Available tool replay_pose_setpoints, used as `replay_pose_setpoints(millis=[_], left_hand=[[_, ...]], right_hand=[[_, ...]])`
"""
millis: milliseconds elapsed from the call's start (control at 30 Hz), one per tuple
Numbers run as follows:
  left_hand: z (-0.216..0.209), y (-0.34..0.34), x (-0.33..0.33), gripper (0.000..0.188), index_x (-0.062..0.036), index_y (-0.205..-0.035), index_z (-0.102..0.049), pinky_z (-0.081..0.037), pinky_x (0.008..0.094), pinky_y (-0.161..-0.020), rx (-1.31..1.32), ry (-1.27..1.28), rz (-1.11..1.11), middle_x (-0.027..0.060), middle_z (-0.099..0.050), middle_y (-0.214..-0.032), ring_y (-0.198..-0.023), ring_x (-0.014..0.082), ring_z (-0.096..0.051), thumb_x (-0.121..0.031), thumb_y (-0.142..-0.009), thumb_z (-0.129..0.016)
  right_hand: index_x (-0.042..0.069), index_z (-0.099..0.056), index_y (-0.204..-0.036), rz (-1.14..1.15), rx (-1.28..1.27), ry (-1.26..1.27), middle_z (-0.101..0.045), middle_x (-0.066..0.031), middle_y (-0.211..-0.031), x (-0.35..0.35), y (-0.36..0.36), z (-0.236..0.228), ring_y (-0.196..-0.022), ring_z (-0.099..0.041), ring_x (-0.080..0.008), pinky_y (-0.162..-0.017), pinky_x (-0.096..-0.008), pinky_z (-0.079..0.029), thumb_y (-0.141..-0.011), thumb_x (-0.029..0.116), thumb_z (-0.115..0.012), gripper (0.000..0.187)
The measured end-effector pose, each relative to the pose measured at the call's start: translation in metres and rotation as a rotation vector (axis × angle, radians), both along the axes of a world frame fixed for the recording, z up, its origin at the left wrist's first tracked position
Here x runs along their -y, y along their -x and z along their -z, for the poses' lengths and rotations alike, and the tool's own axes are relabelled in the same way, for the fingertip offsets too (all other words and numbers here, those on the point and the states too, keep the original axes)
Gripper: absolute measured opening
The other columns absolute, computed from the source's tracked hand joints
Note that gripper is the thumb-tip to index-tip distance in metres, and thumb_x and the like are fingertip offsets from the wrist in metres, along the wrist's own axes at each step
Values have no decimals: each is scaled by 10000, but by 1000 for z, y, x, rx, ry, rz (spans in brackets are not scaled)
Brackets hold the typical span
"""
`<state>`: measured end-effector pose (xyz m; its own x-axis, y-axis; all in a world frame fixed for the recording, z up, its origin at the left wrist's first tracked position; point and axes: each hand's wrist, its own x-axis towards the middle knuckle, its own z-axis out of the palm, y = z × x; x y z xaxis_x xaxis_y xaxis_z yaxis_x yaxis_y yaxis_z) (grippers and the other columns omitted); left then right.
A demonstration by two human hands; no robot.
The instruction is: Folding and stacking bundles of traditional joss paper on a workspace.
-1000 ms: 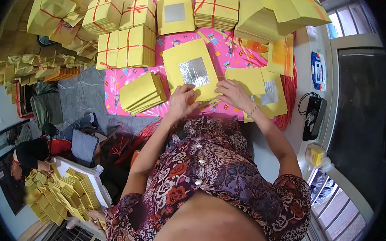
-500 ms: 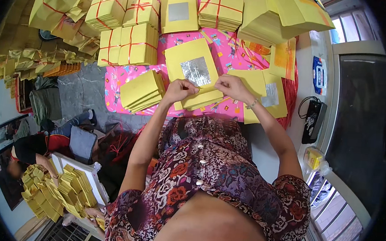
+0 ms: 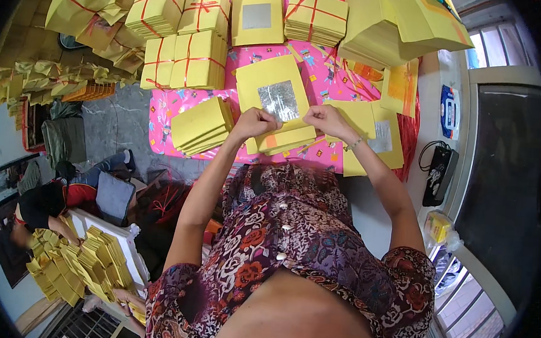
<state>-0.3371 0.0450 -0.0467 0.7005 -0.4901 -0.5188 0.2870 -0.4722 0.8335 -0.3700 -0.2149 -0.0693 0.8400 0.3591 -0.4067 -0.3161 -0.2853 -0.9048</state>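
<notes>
Sheet [image 3: 279,101], yellow w/ a silver foil square in the middle, is lying on top of a small stack on the pink cloth [image 3: 181,101], just in front of the person. In the head view, both hands are working at its near edge: left hand [image 3: 253,122] is pinching the near-left corner, fingers closed on the paper; right hand [image 3: 323,118] is pinching the near-right corner, also closed on it. The sheet is extending away from both grips, toward the far side of the table, its long axis running slightly tilted to the left. Both hands are about equally near; the foil is sitting between them, a bit further out.

To the left, a fan of plain yellow sheets [image 3: 202,126] is lying just beside the left hand. Tied bundles [image 3: 190,59] w/ red string are standing further back. Another person [image 3: 45,208] is sitting low at the left w/ more yellow paper.

Vs. 1.0 s ago: the hands were resting flat and lower on the stack; now they are raised to the sheet's edge and closer together.
</notes>
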Motion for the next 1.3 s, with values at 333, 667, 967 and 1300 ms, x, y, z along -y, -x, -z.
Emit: replay_pose_setpoints(millis=[333,667,967,1300], left_hand=[[12,6,-6,228,-27,-827,-717,-446,244,-638,-6,86,-43,-5,-651,-728,-666,72,-548,-249,-794,-752],[-50,23,5,514,-84,-1190,-570,-348,480,-997,1066,-332,-308,176,-459,-1298,-1224,390,-391,-241,-722,-711],[-21,12,26,769,-159,-1460,-312,-187,543,-1121,1074,-435,165,189,-256,-1498,-1387,411,-207,-312,-793,-663],[0,2,22,798,-157,-1481,-265,-173,547,-1124,1000,-460,197,193,-230,-1512,-1390,420,-190,-404,-817,-631]], right_hand=[[20,-589,-771,19,89,63,-465,61,-613,-3,0,-10,-578,-403,-17,-509,-228,-336,-903,192,-616,219],[13,-603,-835,116,333,165,-460,71,-648,-15,-67,-13,-586,-386,-26,-506,-235,-318,-933,201,-595,211],[3,-639,-902,139,417,460,-638,-118,-761,-32,-145,6,-691,-618,-185,-653,-341,-485,-897,309,-603,308],[100,-661,-935,87,786,727,-614,-70,-980,-61,-146,-3,-1032,-547,-274,-843,-416,-444,-865,274,-615,193]])
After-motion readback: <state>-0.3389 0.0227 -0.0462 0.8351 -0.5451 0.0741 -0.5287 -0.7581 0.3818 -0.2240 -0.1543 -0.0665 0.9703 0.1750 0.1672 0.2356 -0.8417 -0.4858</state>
